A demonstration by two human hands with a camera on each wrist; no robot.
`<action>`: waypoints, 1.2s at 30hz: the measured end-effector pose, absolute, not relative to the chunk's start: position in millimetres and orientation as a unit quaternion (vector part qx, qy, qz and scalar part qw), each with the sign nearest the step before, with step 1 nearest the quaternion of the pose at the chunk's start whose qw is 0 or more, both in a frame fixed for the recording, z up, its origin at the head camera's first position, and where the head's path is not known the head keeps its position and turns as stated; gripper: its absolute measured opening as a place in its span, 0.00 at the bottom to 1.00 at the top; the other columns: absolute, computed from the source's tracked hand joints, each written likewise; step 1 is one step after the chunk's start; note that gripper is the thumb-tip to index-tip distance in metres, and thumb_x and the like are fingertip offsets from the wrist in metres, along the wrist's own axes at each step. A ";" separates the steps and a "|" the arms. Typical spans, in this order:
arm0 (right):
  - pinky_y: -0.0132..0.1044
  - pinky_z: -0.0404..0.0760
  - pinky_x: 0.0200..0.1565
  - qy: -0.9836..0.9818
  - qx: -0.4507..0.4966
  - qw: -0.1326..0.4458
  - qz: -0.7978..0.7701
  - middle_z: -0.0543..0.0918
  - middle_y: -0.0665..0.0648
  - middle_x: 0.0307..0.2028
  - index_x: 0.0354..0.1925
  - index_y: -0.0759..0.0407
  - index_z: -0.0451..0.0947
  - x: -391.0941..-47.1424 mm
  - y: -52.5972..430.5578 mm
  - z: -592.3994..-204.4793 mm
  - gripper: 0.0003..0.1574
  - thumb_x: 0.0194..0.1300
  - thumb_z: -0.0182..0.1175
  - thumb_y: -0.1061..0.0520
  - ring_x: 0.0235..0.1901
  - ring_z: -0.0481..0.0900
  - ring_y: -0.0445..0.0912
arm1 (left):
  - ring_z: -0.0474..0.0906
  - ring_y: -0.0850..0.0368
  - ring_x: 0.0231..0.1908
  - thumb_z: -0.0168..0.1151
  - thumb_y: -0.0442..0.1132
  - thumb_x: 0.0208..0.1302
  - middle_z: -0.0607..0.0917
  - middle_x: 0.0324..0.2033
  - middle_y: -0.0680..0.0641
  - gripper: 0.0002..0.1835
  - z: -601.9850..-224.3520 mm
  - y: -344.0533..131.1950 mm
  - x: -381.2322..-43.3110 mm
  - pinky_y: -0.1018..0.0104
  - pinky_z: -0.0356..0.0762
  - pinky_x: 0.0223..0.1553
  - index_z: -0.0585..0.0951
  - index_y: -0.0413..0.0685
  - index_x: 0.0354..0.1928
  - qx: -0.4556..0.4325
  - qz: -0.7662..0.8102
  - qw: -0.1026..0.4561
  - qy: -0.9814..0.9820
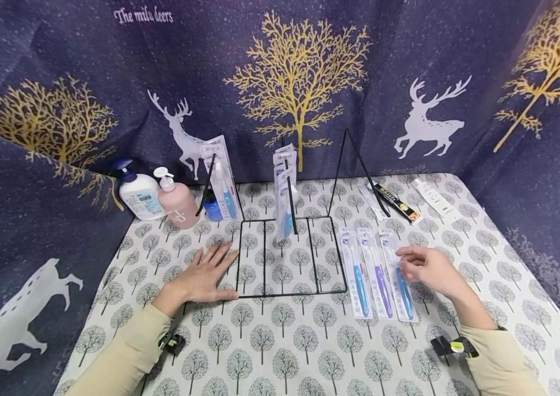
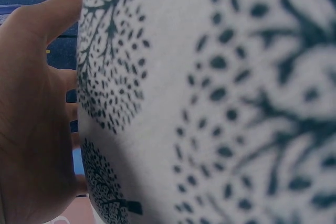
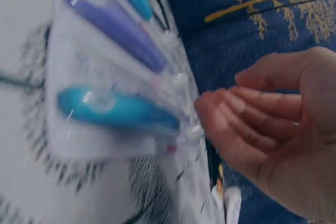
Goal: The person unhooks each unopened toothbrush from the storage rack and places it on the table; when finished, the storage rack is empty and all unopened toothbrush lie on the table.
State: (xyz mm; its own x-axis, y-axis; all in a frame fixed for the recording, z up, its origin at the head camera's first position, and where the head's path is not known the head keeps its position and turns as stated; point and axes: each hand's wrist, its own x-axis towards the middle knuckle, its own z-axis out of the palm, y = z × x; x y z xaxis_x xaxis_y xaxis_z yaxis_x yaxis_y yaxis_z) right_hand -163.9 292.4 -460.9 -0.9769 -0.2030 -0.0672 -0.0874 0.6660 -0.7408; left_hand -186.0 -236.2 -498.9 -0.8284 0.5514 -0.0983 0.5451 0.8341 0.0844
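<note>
My left hand [image 1: 206,275] rests palm down with spread fingers on the tablecloth, its fingertips by the left side of a black wire rack [image 1: 264,258]. My right hand [image 1: 426,269] hovers at the right edge of the rightmost packaged toothbrush [image 1: 405,294], which is blue. Its fingers [image 3: 226,124] are loosely bent and hold nothing. Left of that pack lie a purple packaged toothbrush [image 1: 383,291] and another blue packaged toothbrush [image 1: 361,291], in a row. More toothbrush packs hang on the rack's left prong [image 1: 228,190] and middle prong [image 1: 284,212].
Behind my left hand stand a white pump bottle [image 1: 142,199], a pink pump bottle [image 1: 179,206] and a small blue bottle [image 1: 213,209]. At the back right lie a black-and-yellow pack [image 1: 397,203] and a white tube [image 1: 432,198]. The rack's right prong [image 1: 366,170] carries nothing.
</note>
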 end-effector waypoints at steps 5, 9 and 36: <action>0.32 0.82 0.33 0.898 -0.123 0.031 -0.421 0.83 0.60 0.37 0.50 0.60 0.74 -167.8 274.4 -451.4 0.20 0.60 0.60 0.55 0.31 0.82 0.43 | 0.42 0.40 0.69 0.45 0.78 0.47 0.44 0.71 0.44 0.55 -497.5 -236.3 -185.5 0.36 0.43 0.65 0.48 0.53 0.71 0.288 0.027 0.058 0.955; 0.32 0.83 0.37 0.858 -0.170 0.002 -0.485 0.82 0.64 0.39 0.50 0.64 0.74 -172.7 254.0 -441.0 0.19 0.60 0.60 0.61 0.32 0.83 0.45 | 0.42 0.39 0.69 0.46 0.77 0.47 0.44 0.71 0.43 0.55 -497.1 -236.3 -184.2 0.35 0.43 0.65 0.49 0.52 0.71 0.287 0.030 0.058 0.956; 0.35 0.81 0.45 0.730 -0.298 -0.092 -0.608 0.79 0.74 0.40 0.44 0.77 0.74 -210.2 133.6 -395.5 0.15 0.56 0.56 0.74 0.39 0.81 0.54 | 0.42 0.40 0.69 0.46 0.78 0.47 0.44 0.71 0.44 0.55 -503.0 -236.3 -186.2 0.34 0.42 0.64 0.48 0.52 0.71 0.290 0.032 0.051 0.955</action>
State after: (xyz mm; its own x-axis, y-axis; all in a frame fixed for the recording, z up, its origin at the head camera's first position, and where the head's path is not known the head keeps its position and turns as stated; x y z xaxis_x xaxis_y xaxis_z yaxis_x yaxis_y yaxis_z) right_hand -210.2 133.6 -395.5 -0.8057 -0.3228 0.4966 -0.5466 0.0823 -0.8334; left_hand -186.2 -236.3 -503.0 -0.8269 0.5568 -0.0790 0.5504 0.8300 0.0901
